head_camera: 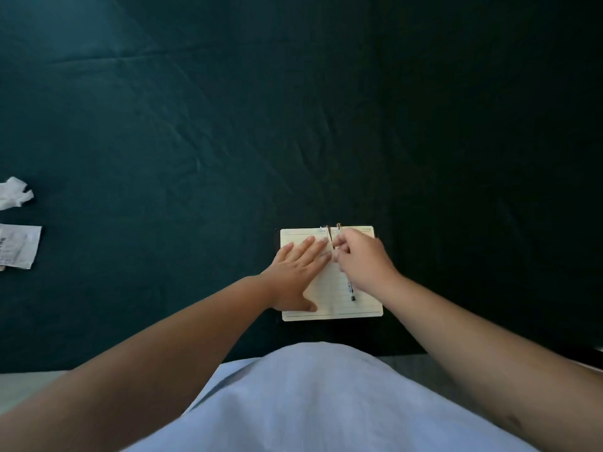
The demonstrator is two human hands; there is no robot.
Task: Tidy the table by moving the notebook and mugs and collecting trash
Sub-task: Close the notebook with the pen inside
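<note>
An open lined notebook lies on the dark teal tablecloth near the table's front edge. My left hand rests flat on its left page, fingers spread. My right hand hovers over the right page with its fingertips pinched at the notebook's spine, near a thin ribbon bookmark; what exactly the fingers pinch is hard to tell. A pen lies on the right page, partly hidden under my right hand. No mugs are in view.
A crumpled white tissue and a printed paper slip lie at the far left edge of the tablecloth. My light blue shirt fills the bottom of the view.
</note>
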